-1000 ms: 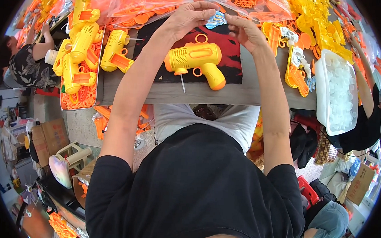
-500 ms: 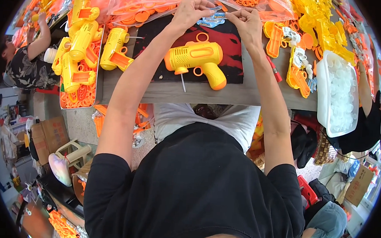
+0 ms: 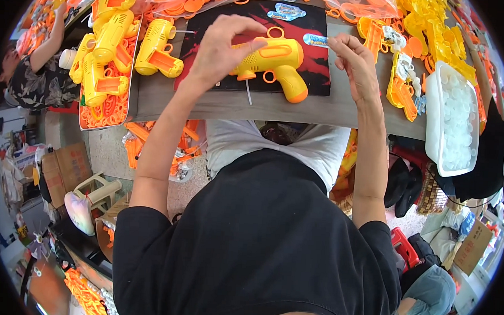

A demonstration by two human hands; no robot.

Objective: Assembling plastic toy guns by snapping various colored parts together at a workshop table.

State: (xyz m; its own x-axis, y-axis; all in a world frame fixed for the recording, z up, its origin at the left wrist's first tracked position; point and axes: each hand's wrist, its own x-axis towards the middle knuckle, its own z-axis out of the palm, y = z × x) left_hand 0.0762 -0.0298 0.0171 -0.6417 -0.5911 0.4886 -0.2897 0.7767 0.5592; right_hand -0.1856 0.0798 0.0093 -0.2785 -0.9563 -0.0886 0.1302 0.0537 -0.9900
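A yellow toy bubble gun (image 3: pixel 280 53) with orange rings lies on its side on the black and red mat (image 3: pixel 324 76). My left hand (image 3: pixel 220 50) is at its left end, thumb and fingers apart; whether they touch the body is unclear. Between the thumb and finger of my right hand (image 3: pixel 354 63) is a small blue sticker (image 3: pixel 315 40), held just above the mat, right of the gun. Several more blue stickers (image 3: pixel 287 12) lie at the mat's far edge. A thin pale stick (image 3: pixel 248 93) juts from the gun's underside.
Several yellow toy guns (image 3: pixel 113 36) are piled over a tray of orange parts (image 3: pixel 107 115) on the left; another gun (image 3: pixel 155 47) lies beside them. On the right stand opened gun halves (image 3: pixel 402 91) and a white tub of clear parts (image 3: pixel 432 121). Co-workers sit at both sides.
My right hand has come nearer with one sticker, away from the far stickers. My left hand has left the stickers and moved back to the gun's left end.
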